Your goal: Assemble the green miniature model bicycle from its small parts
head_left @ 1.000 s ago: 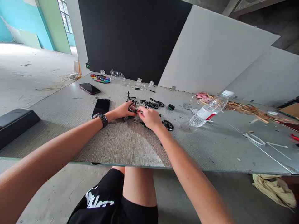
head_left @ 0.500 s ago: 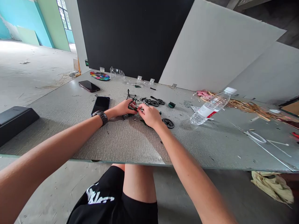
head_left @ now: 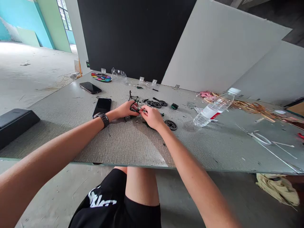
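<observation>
Clear glossy plastic bottle (head_left: 215, 110); ribbed matt grey tabletop (head_left: 123, 145).

No word, brand or number reads clearly. Shorts (head_left: 111, 190): large white lettering (head_left: 102, 200) on the black cloth of one leg, brush-like strokes, bent by folds; word not legible. Bottle (head_left: 217, 107): tilted, wrap-round label (head_left: 209, 113), white with a red block toward one end. Pale marks on the red, fine grey print on the white; both too small to read. Small dark box (head_left: 87, 64) by the lower left edge of the black panel (head_left: 135, 34): bright green marks on its face, shapes too small to make out as figures or letters.
</observation>
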`<state>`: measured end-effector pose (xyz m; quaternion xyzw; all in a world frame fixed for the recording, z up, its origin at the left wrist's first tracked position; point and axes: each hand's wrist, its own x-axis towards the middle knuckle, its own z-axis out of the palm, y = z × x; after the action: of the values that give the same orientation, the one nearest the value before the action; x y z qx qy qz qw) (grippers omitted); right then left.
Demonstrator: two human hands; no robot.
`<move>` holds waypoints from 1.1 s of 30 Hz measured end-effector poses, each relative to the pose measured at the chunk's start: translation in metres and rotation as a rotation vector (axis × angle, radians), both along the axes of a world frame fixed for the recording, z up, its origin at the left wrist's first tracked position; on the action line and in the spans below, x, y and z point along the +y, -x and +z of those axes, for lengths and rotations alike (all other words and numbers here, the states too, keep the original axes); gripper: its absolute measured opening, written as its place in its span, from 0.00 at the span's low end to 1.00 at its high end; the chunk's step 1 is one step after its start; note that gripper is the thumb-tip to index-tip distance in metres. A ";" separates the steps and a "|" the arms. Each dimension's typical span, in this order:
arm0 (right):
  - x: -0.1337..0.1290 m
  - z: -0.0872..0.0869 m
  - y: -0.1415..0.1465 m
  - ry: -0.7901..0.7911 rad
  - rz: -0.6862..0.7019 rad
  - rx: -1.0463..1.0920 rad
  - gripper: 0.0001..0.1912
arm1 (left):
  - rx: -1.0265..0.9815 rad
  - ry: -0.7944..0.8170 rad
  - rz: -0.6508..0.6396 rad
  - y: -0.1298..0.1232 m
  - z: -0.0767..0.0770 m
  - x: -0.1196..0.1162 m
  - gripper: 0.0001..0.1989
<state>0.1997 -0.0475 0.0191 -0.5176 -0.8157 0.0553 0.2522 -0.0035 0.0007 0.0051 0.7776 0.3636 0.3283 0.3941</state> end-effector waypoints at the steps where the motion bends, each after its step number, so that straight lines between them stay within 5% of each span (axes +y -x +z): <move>1: 0.001 0.000 -0.001 0.013 0.010 0.025 0.09 | -0.002 0.001 -0.001 0.000 -0.001 0.001 0.17; 23: 0.005 -0.003 -0.010 0.084 0.056 0.150 0.09 | -0.005 -0.010 -0.004 0.000 -0.005 0.005 0.19; 33: -0.001 0.015 -0.022 0.007 0.058 0.172 0.12 | -0.006 0.009 0.002 0.000 0.000 0.001 0.22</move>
<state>0.2216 -0.0484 0.0343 -0.4878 -0.8055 0.1098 0.3180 -0.0040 0.0013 0.0049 0.7747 0.3645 0.3293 0.3982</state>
